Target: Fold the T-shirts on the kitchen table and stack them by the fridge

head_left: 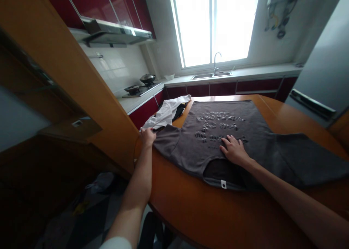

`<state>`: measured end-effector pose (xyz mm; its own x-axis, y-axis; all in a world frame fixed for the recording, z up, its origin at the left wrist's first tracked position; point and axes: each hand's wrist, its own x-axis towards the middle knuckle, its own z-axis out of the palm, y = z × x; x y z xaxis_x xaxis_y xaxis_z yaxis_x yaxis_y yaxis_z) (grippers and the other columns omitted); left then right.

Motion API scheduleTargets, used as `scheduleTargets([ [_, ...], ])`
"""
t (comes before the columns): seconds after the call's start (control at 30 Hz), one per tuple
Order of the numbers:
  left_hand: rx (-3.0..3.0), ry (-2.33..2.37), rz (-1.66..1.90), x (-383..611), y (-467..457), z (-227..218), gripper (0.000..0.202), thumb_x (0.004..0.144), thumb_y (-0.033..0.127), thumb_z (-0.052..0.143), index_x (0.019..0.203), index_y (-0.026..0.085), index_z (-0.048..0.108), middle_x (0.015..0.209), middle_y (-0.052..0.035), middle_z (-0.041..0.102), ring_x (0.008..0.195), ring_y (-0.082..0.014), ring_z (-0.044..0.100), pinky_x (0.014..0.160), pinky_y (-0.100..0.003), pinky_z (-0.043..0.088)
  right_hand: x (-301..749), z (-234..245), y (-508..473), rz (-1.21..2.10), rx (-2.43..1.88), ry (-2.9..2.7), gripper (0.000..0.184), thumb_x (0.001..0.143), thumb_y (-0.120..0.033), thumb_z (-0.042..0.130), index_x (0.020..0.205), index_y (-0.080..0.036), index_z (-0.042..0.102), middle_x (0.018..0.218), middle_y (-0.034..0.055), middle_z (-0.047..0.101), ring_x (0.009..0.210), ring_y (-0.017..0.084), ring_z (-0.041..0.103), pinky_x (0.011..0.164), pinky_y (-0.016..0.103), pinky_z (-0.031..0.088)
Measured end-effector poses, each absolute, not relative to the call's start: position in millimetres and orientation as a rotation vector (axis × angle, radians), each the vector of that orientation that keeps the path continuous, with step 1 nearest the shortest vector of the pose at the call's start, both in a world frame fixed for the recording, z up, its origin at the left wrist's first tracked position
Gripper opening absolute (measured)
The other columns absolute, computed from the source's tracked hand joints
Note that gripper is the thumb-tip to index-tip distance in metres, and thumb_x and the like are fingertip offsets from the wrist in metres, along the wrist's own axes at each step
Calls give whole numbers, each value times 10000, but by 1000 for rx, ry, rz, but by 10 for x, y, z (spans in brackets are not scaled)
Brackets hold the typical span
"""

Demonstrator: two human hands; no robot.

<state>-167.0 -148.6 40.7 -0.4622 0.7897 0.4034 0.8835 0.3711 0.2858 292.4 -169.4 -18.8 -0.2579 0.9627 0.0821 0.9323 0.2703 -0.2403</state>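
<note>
A dark grey T-shirt (191,143) with raised lettering lies spread on the wooden table (185,200), its neck opening and white label toward me. At the left, my left hand (148,136) is closed on the end of one sleeve; its fingertips are partly hidden. My right hand (235,150) rests flat on the chest of the shirt beside the lettering, fingers apart. Just beyond my left hand lies a heap of clothes, with a white garment (167,112) on top and a black one (179,111) showing beneath it.
A wooden panel (109,114) rises close to the table's left side. Behind the table run a counter with a sink (203,76) and a stove (141,90) bearing two pans. A fridge (320,67) stands at right.
</note>
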Motion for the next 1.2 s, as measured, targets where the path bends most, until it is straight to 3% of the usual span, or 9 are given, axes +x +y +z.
scheduleTargets([
  [0.1,-1603,-2264,-824,-1292,-1406,401,381,887,224,556,1244,122,646,1348,-201,574,1286,-334,516,1106,-462,393,2905,-170,-1717,199,-1779,-2298,554,1008,-433,394,1498,-182,457,1613,174,328,1513,321,217,1184,591,178],
  [0.2,-2117,-1980,-853,-782,-1303,330,405,996,259,412,1336,151,604,1399,-122,586,1329,-229,510,1158,-355,359,2889,-157,-1736,148,-1753,-2264,553,1023,-442,360,1509,-189,436,1637,162,278,1533,302,152,1189,600,150],
  [0.27,-2344,-1952,-695,-533,-1263,238,461,1025,338,394,1424,160,539,1504,-113,504,1423,-241,415,1199,-406,300,2885,-158,-1739,164,-1752,-2260,560,1033,-458,326,1515,-192,429,1642,154,270,1537,291,143,1192,597,143],
  [0.4,-2377,-2215,-328,-417,-1252,60,586,1017,515,390,1533,239,408,1643,-114,278,1518,-344,219,1187,-626,186,2882,-153,-1734,268,-1781,-2310,583,1028,-472,341,1534,-191,408,1642,160,269,1534,303,163,1193,597,140],
  [0.47,-2286,-2280,-321,-458,-1254,15,604,1020,552,338,1552,268,376,1657,-115,237,1528,-352,183,1174,-662,162,2882,-124,-1731,283,-1775,-2298,586,1027,-478,338,1534,-191,407,1646,159,258,1536,293,160,1196,591,140],
  [0.67,-2243,-2161,-386,-393,-1278,70,630,1020,562,323,1556,236,376,1656,-131,232,1536,-347,147,1180,-669,133,2983,32,-1685,245,-1792,-2176,613,1038,-494,293,1564,-182,339,1671,150,173,1549,277,86,1199,606,123],
  [0.9,-2410,-1950,-429,-74,-1419,170,583,1025,507,384,1538,230,404,1621,-111,330,1519,-312,231,1203,-599,173,3390,105,-1452,275,-1970,-1974,678,1033,-521,239,1600,-150,225,1687,157,44,1550,305,36,1186,646,119],
  [1.2,-2575,-1923,-192,-9,-1368,-112,609,1010,536,347,1569,293,350,1652,-86,253,1536,-328,164,1186,-638,167,4192,47,-1101,325,-2276,-1670,744,1020,-540,241,1607,-88,168,1680,197,-12,1547,320,-25,1193,623,26],
])
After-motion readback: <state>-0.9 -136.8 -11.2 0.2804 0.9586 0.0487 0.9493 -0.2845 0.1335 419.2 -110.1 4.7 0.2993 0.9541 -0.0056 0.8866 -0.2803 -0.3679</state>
